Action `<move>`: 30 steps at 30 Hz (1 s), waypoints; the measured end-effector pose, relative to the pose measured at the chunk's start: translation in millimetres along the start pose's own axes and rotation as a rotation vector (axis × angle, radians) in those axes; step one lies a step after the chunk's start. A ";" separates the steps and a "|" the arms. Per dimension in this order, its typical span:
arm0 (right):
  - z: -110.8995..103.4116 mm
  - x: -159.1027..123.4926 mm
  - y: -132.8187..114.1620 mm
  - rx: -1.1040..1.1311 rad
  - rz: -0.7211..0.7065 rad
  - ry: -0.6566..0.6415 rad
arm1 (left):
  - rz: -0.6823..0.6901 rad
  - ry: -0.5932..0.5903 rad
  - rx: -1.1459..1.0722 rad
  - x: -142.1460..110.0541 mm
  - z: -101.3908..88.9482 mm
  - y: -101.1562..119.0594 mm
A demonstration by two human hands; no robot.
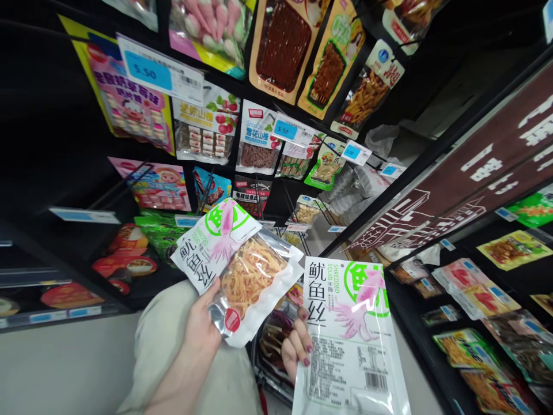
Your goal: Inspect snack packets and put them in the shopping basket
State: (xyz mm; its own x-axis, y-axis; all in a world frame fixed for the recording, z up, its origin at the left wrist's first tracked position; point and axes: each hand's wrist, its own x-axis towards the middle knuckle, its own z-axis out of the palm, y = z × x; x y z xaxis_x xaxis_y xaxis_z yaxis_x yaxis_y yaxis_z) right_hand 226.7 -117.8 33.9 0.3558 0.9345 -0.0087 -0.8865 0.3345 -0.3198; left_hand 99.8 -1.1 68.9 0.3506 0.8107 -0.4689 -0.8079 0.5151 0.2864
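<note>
Overhead, black shop racks (64, 144) hang snack packets (207, 129) beside price tags (149, 72).

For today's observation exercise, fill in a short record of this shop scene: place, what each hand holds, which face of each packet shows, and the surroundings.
Place: shop aisle with hanging snack packets
Left hand: grips front-facing squid packet, shreds visible through its window
Right hand: grips back-facing squid packet, printed panel and barcode showing
Packets: apart, not touching
Surroundings: blue price tags on rack; shelves of packets on the right
</note>
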 end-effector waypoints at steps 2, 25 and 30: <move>-0.1 0.6 -3.0 -0.033 0.005 0.009 | 0.009 0.005 0.012 -0.2 -0.3 0.3; 11.8 -27.8 -49.4 -0.475 -0.159 0.216 | -0.020 0.003 -0.026 -0.2 0.6 0.9; 15.6 -24.4 -54.0 -0.518 -0.203 0.264 | -0.023 0.003 -0.019 -0.9 1.2 1.2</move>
State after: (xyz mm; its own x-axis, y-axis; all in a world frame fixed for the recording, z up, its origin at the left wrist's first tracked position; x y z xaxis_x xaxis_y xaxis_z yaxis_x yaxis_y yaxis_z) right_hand 261.2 -156.8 66.1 0.6222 0.7747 -0.1123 -0.5577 0.3381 -0.7581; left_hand 99.1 -0.8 70.7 0.3676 0.7977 -0.4781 -0.8083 0.5283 0.2598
